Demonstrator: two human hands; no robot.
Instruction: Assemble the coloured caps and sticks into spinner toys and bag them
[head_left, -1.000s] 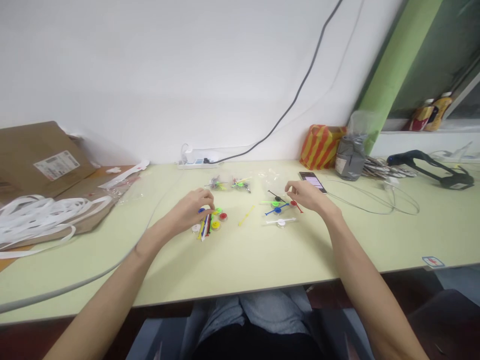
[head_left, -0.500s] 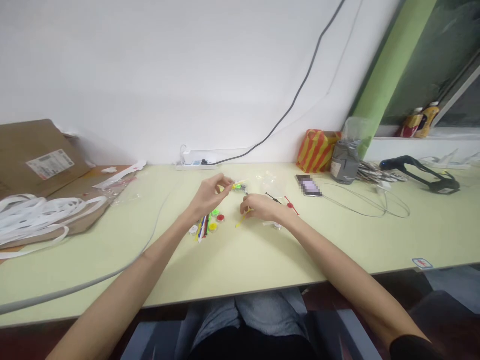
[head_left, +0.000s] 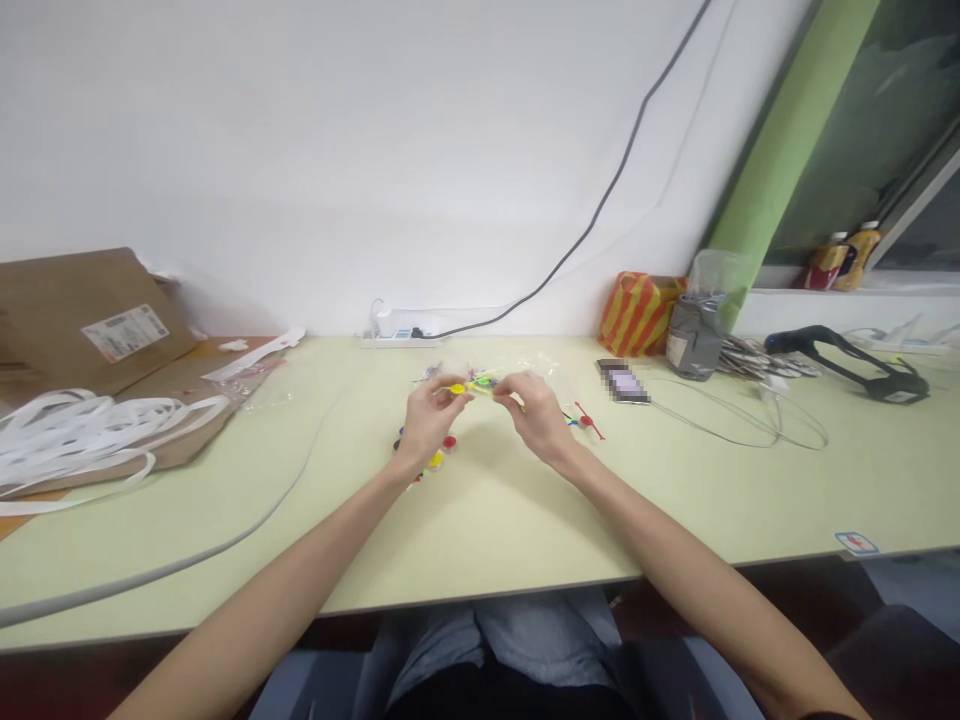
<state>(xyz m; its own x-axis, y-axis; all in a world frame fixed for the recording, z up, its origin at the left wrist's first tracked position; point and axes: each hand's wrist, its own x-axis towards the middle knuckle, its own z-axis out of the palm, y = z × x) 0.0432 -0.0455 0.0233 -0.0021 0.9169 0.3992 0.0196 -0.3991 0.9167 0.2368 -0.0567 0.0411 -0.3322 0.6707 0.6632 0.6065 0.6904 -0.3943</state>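
My left hand point(head_left: 433, 418) is closed in a pinch on a small yellow plastic piece point(head_left: 457, 389), held a little above the table. Facing it, my right hand point(head_left: 534, 408) pinches the end of a thin yellow strip point(head_left: 484, 388) that spans the short gap between the hands. Small green and clear bits show just behind the strip, too blurred to name. Under my left wrist lie a red disc point(head_left: 449, 443) and a yellow disc point(head_left: 435, 460), with other coloured pieces mostly covered by the hand. A red piece with thin arms point(head_left: 586, 421) rests right of my right hand.
Clear plastic bags lie behind my hands. A power strip point(head_left: 401, 338) sits against the wall. To the right are a phone point(head_left: 624, 382) with a cable, a striped bag point(head_left: 636, 312) and a grey pouch point(head_left: 694, 335). Cardboard point(head_left: 90, 320) and white strapping point(head_left: 97, 430) occupy the left.
My right hand has risen and moved toward my left hand, bringing the yellow strip up from near the table. My left hand has shifted slightly down and now partly covers the coloured pieces.
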